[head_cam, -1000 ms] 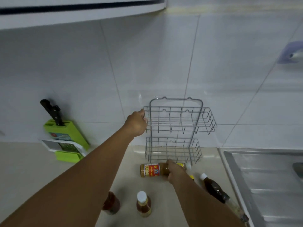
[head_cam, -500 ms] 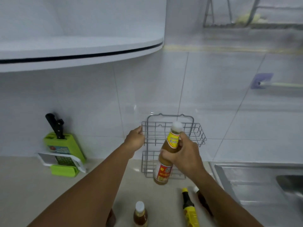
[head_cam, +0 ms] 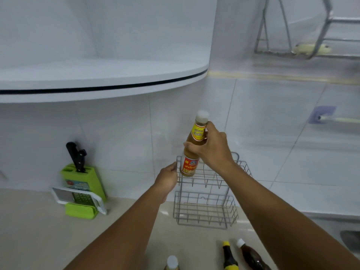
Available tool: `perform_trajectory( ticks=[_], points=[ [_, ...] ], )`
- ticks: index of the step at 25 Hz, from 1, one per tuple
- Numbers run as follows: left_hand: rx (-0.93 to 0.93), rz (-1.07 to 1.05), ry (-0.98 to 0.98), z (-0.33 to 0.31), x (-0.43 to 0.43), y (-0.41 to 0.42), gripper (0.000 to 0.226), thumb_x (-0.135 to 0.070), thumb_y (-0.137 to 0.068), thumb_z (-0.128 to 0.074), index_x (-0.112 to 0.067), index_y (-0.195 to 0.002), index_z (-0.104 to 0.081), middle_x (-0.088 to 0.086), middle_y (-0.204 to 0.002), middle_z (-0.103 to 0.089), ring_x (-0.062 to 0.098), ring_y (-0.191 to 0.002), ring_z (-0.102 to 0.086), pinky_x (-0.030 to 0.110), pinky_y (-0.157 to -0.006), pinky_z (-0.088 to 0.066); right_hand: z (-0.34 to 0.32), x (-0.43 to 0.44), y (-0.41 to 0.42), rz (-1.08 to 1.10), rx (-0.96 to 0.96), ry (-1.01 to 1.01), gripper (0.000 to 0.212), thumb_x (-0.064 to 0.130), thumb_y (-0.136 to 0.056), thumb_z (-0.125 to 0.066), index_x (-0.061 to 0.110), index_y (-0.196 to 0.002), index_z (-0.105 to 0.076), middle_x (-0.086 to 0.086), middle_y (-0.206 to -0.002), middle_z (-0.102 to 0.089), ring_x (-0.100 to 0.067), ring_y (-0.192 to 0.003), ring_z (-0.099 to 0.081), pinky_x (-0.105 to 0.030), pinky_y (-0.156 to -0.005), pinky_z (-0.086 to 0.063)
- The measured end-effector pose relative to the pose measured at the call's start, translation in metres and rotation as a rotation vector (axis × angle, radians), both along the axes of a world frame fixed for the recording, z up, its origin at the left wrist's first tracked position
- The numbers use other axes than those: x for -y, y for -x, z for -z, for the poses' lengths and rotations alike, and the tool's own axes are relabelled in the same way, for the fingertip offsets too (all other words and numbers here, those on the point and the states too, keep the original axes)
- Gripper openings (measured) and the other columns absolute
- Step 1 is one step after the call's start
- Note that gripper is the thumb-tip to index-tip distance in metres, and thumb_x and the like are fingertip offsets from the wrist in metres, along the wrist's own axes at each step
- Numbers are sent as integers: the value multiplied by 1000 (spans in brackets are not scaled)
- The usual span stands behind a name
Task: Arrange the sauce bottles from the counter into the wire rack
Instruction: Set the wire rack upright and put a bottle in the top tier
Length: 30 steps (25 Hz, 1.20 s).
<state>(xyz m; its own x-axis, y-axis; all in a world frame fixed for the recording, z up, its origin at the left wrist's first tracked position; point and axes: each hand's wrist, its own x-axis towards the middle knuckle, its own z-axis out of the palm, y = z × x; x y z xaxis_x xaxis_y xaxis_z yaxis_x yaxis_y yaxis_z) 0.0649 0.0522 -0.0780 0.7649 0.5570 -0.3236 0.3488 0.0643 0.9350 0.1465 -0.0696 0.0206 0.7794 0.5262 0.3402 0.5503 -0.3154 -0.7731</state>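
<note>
A grey two-tier wire rack [head_cam: 206, 211] stands on the counter against the tiled wall. My left hand [head_cam: 167, 179] grips the left edge of its upper basket. My right hand [head_cam: 212, 148] holds an orange-brown sauce bottle [head_cam: 190, 164] with a white cap and red-yellow label, upright and slightly tilted, its base at the left end of the upper basket. Three more bottles are on the counter in front: a white-capped one [head_cam: 172, 263], a dark one with a yellow cap [head_cam: 228, 257], and a dark brown one with a white cap [head_cam: 251, 257].
A green knife block [head_cam: 83, 182] with a black-handled knife and a grater [head_cam: 78, 198] sits at the left by the wall. A curved white shelf [head_cam: 101, 82] hangs overhead. A sink edge [head_cam: 350, 238] lies at the right. A metal dish rack [head_cam: 311, 49] hangs top right.
My right hand picked the orange-brown bottle up off the counter, turned it upright and raised it to the rack's upper basket. My left hand stayed on the rack.
</note>
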Motion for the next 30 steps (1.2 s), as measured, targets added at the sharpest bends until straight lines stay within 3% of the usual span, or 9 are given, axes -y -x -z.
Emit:
perform_trajectory(
  ticks=[8, 13, 17, 19, 21, 23, 27, 30],
  points=[
    [22, 6, -6, -5, 1, 3, 44, -18, -107, -31, -25, -146, -50, 5, -145, -56, 25, -131, -53, 46, -116, -40, 22, -24, 4, -20, 56, 133, 73, 39, -77, -88, 19, -136, -51, -8, -125, -71, -28, -112, -69, -45, -95, -61],
    [12, -4, -22, -3, 5, 3, 42, -22, -107, -32, -28, -144, -51, 2, -139, -59, 25, -129, -55, 45, -114, -42, 26, -23, 5, -16, 89, 178, 69, 43, -75, -87, 17, -130, -55, -7, -120, -73, -26, -109, -70, -44, -92, -61],
    [-59, -88, 6, -2, 6, 1, 36, -25, -101, -33, -22, -115, -66, 8, -123, -68, 26, -116, -62, 47, -108, -48, 32, -18, 5, -37, 19, 192, 70, 48, -74, -87, 16, -128, -56, -5, -121, -72, -26, -110, -70, -43, -94, -61],
    [-154, -116, 73, -6, 12, 4, 40, -21, -102, -33, -8, -133, -55, 15, -128, -61, 29, -124, -57, 46, -110, -47, 35, -13, 5, -81, -40, 185, 76, 47, -71, -89, 16, -131, -55, -5, -123, -70, -25, -110, -69, -40, -93, -60],
    [-200, -52, 186, -16, 26, 10, 45, -16, -104, -34, -5, -148, -37, 19, -150, -43, 34, -140, -42, 47, -114, -42, 38, -1, 5, -114, -105, 175, 86, 45, -70, -91, 17, -140, -51, -4, -126, -67, -23, -110, -67, -36, -93, -59],
    [-238, 35, 224, -25, 39, 17, 49, -16, -104, -37, -3, -150, -31, 22, -152, -39, 38, -139, -44, 49, -110, -45, 42, 14, 6, -84, -123, 153, 89, 47, -71, -90, 18, -144, -49, -4, -122, -64, -19, -107, -65, -32, -89, -56],
    [-335, 243, 106, -19, 74, 9, 46, -16, -97, -49, 0, -140, -42, 27, -123, -61, 36, -110, -66, 40, -87, -60, 68, 64, 5, 101, 70, 4, 40, 34, -87, -77, 18, -121, -64, 0, -102, -65, -11, -85, -58, -26, -75, -52],
    [-362, 325, -48, 8, 115, -9, 38, -18, -95, -56, 1, -127, -55, 19, -114, -66, 32, -103, -69, 41, -92, -60, 108, 121, 5, 222, 69, -44, 13, 15, -86, -64, 19, -98, -68, 2, -86, -65, -14, -77, -60, -34, -73, -56]
  ],
)
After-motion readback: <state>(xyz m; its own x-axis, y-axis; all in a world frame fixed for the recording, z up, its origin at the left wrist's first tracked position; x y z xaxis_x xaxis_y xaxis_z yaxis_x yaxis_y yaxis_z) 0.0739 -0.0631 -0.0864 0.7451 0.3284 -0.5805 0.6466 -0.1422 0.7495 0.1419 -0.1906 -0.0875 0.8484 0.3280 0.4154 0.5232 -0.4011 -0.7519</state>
